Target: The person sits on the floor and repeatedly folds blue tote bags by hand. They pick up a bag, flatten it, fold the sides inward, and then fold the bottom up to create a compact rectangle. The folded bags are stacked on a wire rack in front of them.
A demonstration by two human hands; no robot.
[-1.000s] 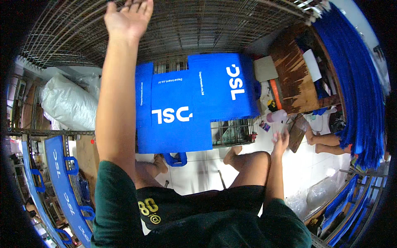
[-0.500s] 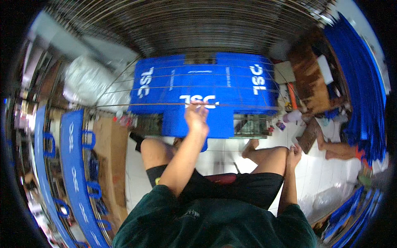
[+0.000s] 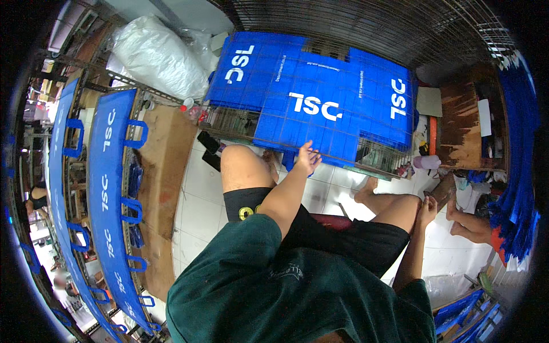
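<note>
Blue fabric panels (image 3: 274, 123) with white print lie side by side, overlapping, under the thin wires of a drying rack (image 3: 394, 171) in front of me. My left hand (image 3: 309, 158) is at the rack's front bar, near the middle panel's lower edge, its fingers loosely curled about the bar. My right hand (image 3: 427, 210) rests by my right knee with its fingers bent closed. Whatever it may hold is too small to make out.
More wire racks (image 3: 354, 23) are stacked up behind the panels. Blue bags with handles (image 3: 106, 188) hang over rails at left, beside a brown board (image 3: 163, 188). A stuffed white plastic sack (image 3: 157, 54) stands at far left. Another person's legs (image 3: 466, 220) show at right.
The rack's front bar has come down toward me over the panels, with my left hand lowered along with it. My right hand stays at my knee. The view has tilted and shifted.
</note>
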